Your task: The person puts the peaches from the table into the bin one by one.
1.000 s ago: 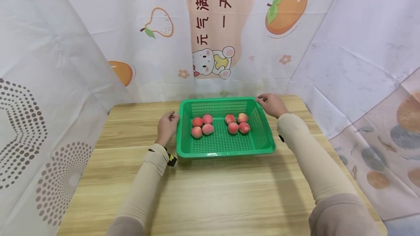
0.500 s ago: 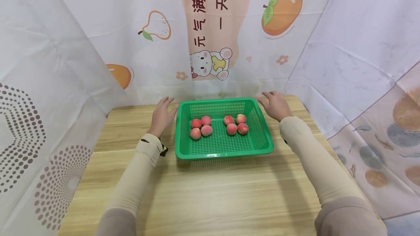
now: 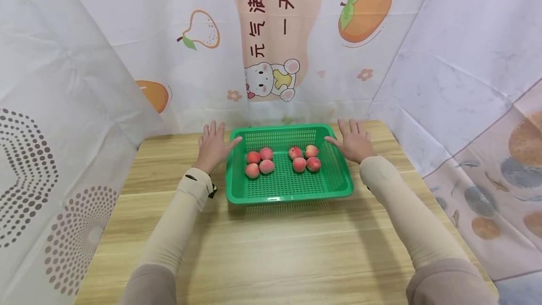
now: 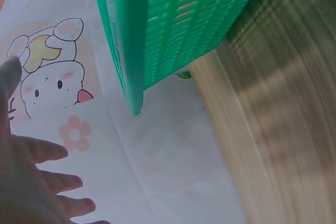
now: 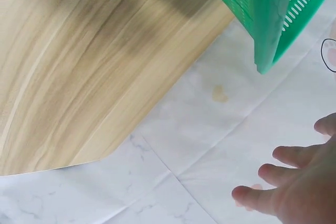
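A green plastic basket with perforated sides sits toward the back of the wooden table. Two groups of reddish peaches lie in it, one on the left and one on the right. Beside the back left corner is my left hand, fingers spread, thumb over the rim. My right hand mirrors it at the back right corner. Both wrist views show a gap between the fingers and the basket wall; neither hand grips anything.
The wooden tabletop extends in front of the basket. A printed cloth with fruit drawings hangs right behind the table's back edge, and more cloth hangs at both sides.
Both hands have come off the basket rim and their fingers have spread out. The left hand has also shifted toward the back. The basket and peaches keep their places.
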The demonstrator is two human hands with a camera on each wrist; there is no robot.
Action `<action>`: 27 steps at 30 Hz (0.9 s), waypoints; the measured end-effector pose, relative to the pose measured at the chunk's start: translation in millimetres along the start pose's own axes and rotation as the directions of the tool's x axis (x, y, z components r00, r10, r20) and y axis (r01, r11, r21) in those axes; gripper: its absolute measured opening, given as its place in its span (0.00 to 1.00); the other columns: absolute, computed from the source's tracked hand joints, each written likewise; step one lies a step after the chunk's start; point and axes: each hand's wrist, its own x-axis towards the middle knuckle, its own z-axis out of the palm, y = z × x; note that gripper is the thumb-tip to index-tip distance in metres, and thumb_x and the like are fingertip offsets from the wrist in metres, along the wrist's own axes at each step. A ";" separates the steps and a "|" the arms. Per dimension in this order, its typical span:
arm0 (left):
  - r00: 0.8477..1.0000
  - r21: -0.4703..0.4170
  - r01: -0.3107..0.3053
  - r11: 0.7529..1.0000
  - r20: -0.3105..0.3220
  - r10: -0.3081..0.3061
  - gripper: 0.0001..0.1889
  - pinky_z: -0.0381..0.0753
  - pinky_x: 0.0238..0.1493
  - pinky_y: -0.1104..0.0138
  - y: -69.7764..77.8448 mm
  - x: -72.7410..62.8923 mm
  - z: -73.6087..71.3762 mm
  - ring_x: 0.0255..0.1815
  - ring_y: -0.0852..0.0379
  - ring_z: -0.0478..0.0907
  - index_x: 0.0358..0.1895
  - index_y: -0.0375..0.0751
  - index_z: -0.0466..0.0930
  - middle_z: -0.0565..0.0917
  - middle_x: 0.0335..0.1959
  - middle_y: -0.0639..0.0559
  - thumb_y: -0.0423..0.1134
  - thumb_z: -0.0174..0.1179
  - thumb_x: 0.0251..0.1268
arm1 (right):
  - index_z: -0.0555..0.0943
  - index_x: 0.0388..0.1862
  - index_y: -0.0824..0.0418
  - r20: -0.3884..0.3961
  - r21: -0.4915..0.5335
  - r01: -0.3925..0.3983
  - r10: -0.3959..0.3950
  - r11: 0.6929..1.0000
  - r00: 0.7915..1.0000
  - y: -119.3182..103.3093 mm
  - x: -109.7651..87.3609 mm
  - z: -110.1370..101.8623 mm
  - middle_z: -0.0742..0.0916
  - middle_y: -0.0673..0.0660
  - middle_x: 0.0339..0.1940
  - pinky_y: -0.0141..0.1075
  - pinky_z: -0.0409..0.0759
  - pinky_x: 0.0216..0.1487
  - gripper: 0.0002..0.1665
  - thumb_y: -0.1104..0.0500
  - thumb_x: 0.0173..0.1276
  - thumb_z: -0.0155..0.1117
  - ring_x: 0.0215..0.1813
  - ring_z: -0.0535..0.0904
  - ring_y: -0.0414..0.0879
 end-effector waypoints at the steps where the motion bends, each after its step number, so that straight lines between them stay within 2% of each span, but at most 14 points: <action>1: 1.000 0.000 0.000 1.000 0.010 0.000 0.50 0.40 0.74 0.36 0.1 -0.4 -0.2 0.80 0.34 0.32 0.79 0.40 0.43 0.40 0.80 0.35 0.70 0.47 0.65 | 0.42 0.81 0.57 0.012 -0.006 -0.007 0.007 1.000 1.000 -0.1 -0.5 1.0 0.48 0.73 0.78 0.75 0.40 0.67 0.59 0.21 0.66 0.37 0.78 0.37 0.70; 6: 0.997 0.029 0.005 1.000 0.074 -0.007 0.57 0.37 0.73 0.35 0.3 -2.9 0.7 0.79 0.34 0.27 0.79 0.39 0.34 0.34 0.80 0.37 0.74 0.48 0.60 | 0.35 0.81 0.54 0.070 -0.013 -0.035 0.036 0.999 0.997 -0.4 -2.5 7.2 0.39 0.72 0.79 0.76 0.33 0.66 0.63 0.17 0.62 0.35 0.78 0.28 0.71; 9: 0.995 0.035 0.001 0.999 0.095 -0.004 0.59 0.37 0.73 0.35 1.2 -4.2 3.0 0.79 0.35 0.25 0.79 0.39 0.32 0.32 0.80 0.37 0.76 0.48 0.59 | 0.33 0.81 0.52 0.081 -0.026 -0.042 0.044 0.999 0.996 0.3 -4.5 11.3 0.39 0.72 0.79 0.77 0.34 0.65 0.63 0.16 0.61 0.34 0.78 0.28 0.71; 16: 0.996 0.017 -0.006 1.000 0.084 0.005 0.57 0.37 0.73 0.35 1.7 -6.7 10.1 0.79 0.32 0.27 0.79 0.40 0.38 0.35 0.80 0.36 0.76 0.48 0.59 | 0.33 0.81 0.52 0.098 -0.036 -0.075 0.078 0.997 0.992 3.8 -8.3 16.3 0.43 0.74 0.78 0.76 0.37 0.66 0.62 0.16 0.61 0.32 0.78 0.33 0.72; 27: 0.996 0.004 0.043 0.999 0.080 -0.043 0.54 0.40 0.72 0.34 -0.8 -7.1 12.5 0.79 0.32 0.30 0.79 0.41 0.42 0.38 0.80 0.35 0.75 0.47 0.61 | 0.41 0.81 0.57 0.086 -0.001 -0.101 0.100 0.995 0.991 12.0 -6.2 20.5 0.45 0.77 0.77 0.76 0.37 0.66 0.65 0.15 0.60 0.32 0.77 0.33 0.74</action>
